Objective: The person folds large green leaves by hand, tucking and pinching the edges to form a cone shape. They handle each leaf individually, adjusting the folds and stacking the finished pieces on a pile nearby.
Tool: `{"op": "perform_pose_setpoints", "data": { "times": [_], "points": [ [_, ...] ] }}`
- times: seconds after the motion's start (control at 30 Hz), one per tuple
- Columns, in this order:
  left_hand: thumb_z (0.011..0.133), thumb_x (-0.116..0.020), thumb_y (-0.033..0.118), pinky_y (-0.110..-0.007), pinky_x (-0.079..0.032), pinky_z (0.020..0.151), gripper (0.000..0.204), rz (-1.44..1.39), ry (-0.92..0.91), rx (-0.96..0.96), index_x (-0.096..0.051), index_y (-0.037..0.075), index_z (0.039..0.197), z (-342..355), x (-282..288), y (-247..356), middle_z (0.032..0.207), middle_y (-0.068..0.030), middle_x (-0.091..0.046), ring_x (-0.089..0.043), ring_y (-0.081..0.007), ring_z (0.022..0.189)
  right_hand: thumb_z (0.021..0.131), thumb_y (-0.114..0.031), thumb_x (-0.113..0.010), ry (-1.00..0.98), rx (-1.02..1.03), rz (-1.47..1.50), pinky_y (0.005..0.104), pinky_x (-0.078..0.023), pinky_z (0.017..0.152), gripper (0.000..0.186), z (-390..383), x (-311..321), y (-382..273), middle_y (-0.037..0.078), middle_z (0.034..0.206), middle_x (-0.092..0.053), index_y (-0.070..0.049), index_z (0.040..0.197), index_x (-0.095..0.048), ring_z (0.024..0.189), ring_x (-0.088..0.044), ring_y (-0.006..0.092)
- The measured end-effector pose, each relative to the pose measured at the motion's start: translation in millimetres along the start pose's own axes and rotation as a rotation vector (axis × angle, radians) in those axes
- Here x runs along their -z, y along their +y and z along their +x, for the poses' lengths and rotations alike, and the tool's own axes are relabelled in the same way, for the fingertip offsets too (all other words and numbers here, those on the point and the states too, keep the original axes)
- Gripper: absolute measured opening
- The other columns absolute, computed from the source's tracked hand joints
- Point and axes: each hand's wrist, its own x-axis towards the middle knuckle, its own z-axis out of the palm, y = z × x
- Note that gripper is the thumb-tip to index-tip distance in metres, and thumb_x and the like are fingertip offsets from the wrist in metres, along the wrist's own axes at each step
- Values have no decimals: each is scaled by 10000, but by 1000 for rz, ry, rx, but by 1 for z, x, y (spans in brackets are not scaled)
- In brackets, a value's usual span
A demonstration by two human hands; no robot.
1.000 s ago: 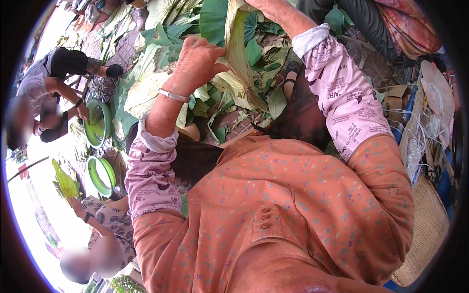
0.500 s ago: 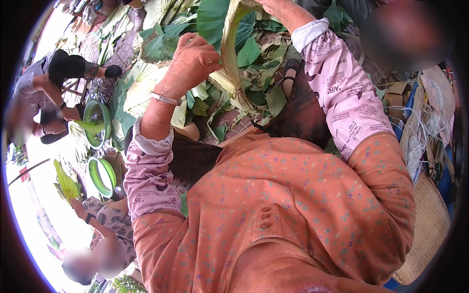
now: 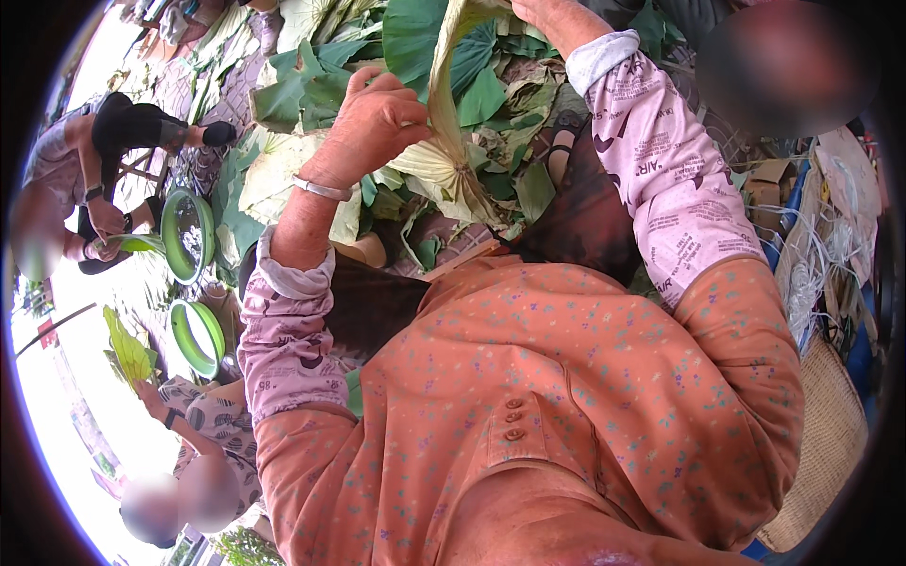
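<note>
A long, pale, folded lotus leaf hangs in front of me, its ribbed lower part spreading near my lap. My right hand, at the top edge, grips the leaf's upper end; its fingertips are partly cut off. Beside the leaf, my left hand is raised and closed, thumb near the leaf's edge. What its fingers hold, if anything, is hidden. Behind the hands lies a large round green lotus leaf, with a torn green leaf left of it.
Green and dried leaves cover the paving ahead. Two green basins, one with a teal rim and one lime, stand left near two seated co-workers. Another person is close at upper right. A cardboard box and woven mat are right.
The upper-left co-worker's hand and green leaf have drawn back from over the basin. My right hand has shifted slightly rightward with the leaf; my left hand has barely moved.
</note>
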Motion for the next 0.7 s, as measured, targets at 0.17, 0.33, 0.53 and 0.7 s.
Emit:
{"op": "perform_pose_setpoints", "data": {
  "times": [0.17, 0.33, 0.53, 0.7],
  "points": [
    [686, -705, 214, -386, -249, 987, 103, -58, -68, 115, -688, 142, 757, -8, -5, -5, 692, 28, -583, -515, -164, 859, 744, -134, -584, 55, 202, -333, 332, -427, 559, 138, -8, -4, -10, 122, 698, -581, 3, 760, -591, 631, -561, 245],
    [689, -702, 227, -384, -237, 999, 98, -112, -91, 129, -691, 150, 747, -9, -10, -12, 700, 27, -595, -515, -163, 857, 770, -166, -568, 9, 1003, -561, 387, -447, 750, 249, -55, -32, -53, 166, 938, -593, -41, 985, -565, 907, -560, 336],
    [649, -719, 139, -347, -264, 971, 72, -175, -54, 152, -678, 132, 708, -15, -9, -15, 677, 39, -567, -502, -155, 798, 770, 5, -520, -814, 469, -503, 269, -457, 666, 498, -79, -53, -6, 48, 1086, -604, -118, 1247, -443, 663, -553, 147],
    [662, -702, 133, -339, -247, 976, 46, -178, -80, 145, -666, 133, 690, -14, 1, -15, 696, 44, -574, -499, -150, 810, 765, -78, -588, -905, 461, -741, 370, -443, 768, 400, -73, -44, 14, 73, 1035, -580, -92, 1156, -505, 870, -565, 291]
  ]
}}
